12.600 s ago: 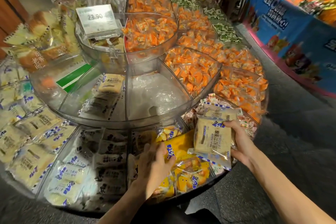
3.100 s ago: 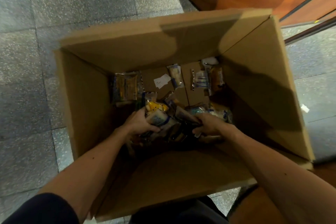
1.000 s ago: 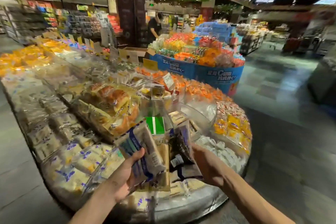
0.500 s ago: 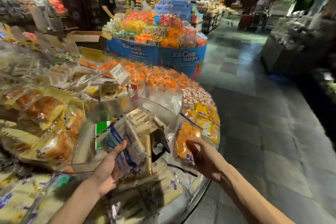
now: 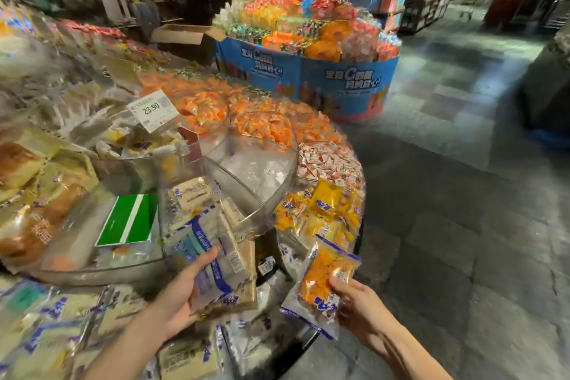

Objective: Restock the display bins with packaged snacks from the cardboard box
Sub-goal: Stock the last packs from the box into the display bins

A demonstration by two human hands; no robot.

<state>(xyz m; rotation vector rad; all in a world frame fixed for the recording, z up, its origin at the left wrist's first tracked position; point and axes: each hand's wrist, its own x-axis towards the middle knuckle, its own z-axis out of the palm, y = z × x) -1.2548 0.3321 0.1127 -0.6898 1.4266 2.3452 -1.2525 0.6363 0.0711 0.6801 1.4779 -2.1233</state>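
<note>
The right hand's (image 5: 357, 302) grip is narrow, thumb and fingers pinching the lower edge of one orange-filled packet (image 5: 324, 281), which hangs out over the front rim of the display. The left hand's (image 5: 182, 296) grip is closed round a fanned stack of pale blue-and-white packets (image 5: 212, 259), thumb across the front, held low before the clear tiers.

The step in hand looks like sorting by kind. The orange packet matches the yellow-orange packets in the lower bin (image 5: 361, 213) just beyond it, so it most likely belongs there. It is best carried well over the clear wall and laid flat, face up, before the pinch lets go. A toss from the edge could send it sliding to the floor.

The pale stack seems meant for the upper bin (image 5: 168, 191) holding similar cream packets. It should go in one packet at a time, since a loosened fan may spill. An open cardboard box (image 5: 185, 35) sits well back beside the blue stand (image 5: 339, 83); whether it is the supply box I cannot tell.
</note>
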